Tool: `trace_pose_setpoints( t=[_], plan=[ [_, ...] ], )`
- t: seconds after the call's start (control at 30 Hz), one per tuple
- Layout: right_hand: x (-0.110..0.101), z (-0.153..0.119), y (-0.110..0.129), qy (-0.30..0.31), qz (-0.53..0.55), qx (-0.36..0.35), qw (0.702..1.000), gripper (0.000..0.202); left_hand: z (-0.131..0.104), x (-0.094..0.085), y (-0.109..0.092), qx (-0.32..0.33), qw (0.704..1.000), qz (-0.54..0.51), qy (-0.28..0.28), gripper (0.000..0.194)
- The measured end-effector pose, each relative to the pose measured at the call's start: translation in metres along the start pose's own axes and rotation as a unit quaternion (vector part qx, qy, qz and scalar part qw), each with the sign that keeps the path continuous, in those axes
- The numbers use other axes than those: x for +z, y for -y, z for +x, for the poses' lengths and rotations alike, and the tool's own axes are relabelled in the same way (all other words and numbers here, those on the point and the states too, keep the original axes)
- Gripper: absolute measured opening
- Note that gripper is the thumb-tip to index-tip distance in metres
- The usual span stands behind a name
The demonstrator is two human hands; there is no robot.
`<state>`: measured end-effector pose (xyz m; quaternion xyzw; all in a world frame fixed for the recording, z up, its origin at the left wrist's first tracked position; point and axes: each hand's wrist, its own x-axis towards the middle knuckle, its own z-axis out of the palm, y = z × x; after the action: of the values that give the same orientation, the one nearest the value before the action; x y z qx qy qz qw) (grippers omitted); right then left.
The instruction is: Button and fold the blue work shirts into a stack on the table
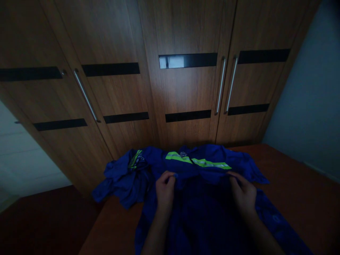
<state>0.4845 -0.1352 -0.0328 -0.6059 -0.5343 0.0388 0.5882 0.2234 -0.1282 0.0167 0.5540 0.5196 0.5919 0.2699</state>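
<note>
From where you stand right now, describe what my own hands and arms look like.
Your left hand and right hand wear no gloves. The left forearm and right forearm show no sleeves as far as the picture reaches, and no watch or bracelet is visible. The light is too dim to rule out small rings or fine markings.

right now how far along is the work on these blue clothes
Partway, it seems. The striped cloth already lies mostly spread on the table. In hand: the left hand and right hand pinch the dark blue cloth, set apart. Probably left: the bunched cloth on the left, which lies crumpled; I can't tell whether it's a separate garment.
</note>
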Motion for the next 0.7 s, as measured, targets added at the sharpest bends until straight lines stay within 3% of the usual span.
trace_pose_setpoints(
  t=[0.07, 0.13, 0.17, 0.27, 0.3, 0.37, 0.47, 0.57, 0.7],
  plan=[
    [-0.004, 0.005, -0.003, -0.009, -0.009, -0.024, 1.0, 0.029, 0.002, -0.006, 0.0, -0.008, 0.999, 0.031, -0.008, 0.021],
    [-0.004, 0.007, -0.002, 0.029, -0.069, -0.058, 0.996, 0.025, 0.001, -0.007, 0.0, -0.01, 0.987, 0.162, 0.02, 0.025],
    [-0.003, 0.006, -0.001, 0.058, -0.119, -0.074, 0.989, 0.023, 0.0, -0.006, 0.0, -0.014, 0.967, 0.249, 0.048, 0.027],
    [0.001, 0.001, 0.007, 0.141, -0.285, -0.106, 0.942, 0.02, -0.006, -0.002, -0.001, -0.037, 0.871, 0.468, 0.145, 0.025],
    [0.002, -0.001, 0.011, 0.156, -0.324, -0.115, 0.926, 0.021, -0.008, 0.0, -0.003, -0.034, 0.845, 0.507, 0.164, 0.023],
    [0.004, -0.004, 0.021, 0.166, -0.359, -0.137, 0.908, 0.026, -0.013, 0.003, -0.01, 0.002, 0.822, 0.546, 0.163, 0.018],
    [0.008, -0.005, 0.038, 0.186, -0.304, -0.193, 0.914, 0.028, -0.02, 0.01, -0.024, 0.097, 0.834, 0.525, 0.138, 0.02],
    [0.019, -0.002, 0.051, 0.248, -0.207, -0.226, 0.919, 0.027, -0.027, 0.024, -0.029, 0.166, 0.857, 0.456, 0.172, 0.024],
    [0.037, 0.002, 0.057, 0.311, -0.167, -0.196, 0.915, 0.028, -0.033, 0.041, -0.01, 0.15, 0.865, 0.414, 0.24, 0.018]
  ],
)
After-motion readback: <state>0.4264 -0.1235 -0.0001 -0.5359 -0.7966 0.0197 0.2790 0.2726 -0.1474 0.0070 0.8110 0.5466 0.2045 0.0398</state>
